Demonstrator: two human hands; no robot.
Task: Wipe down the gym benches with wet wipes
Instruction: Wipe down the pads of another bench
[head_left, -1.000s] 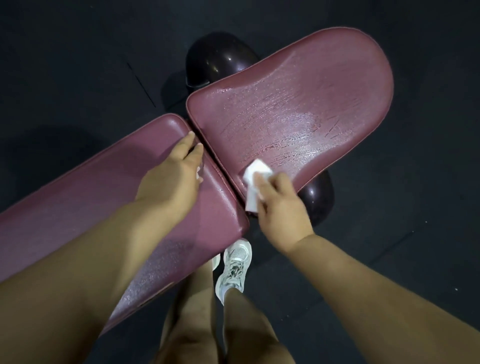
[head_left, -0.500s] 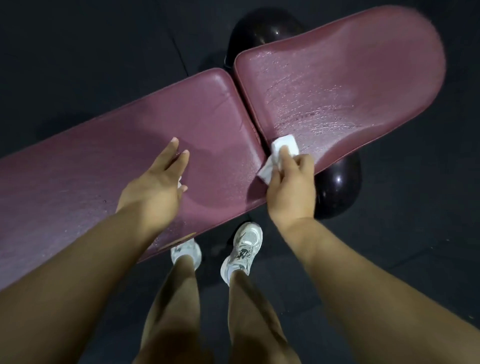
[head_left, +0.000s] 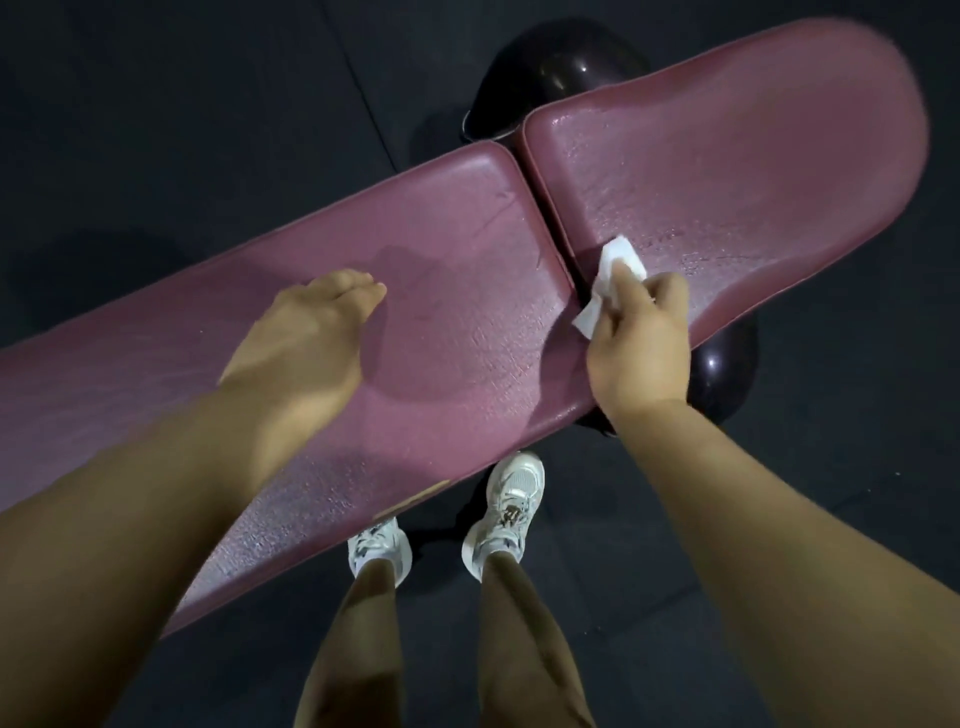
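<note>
Fingers (head_left: 621, 275) of the right hand (head_left: 641, 343) pinch the wet wipe (head_left: 613, 265) at the seat pad's (head_left: 727, 171) seven-o'clock corner; it could snag in the gap. Left hand (head_left: 311, 332) lies flat, fingers together, on the long pad (head_left: 208, 374).

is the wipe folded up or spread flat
Folded up: the wipe shows as a small bunched pad under the right hand, at the gap in the bench.
</note>
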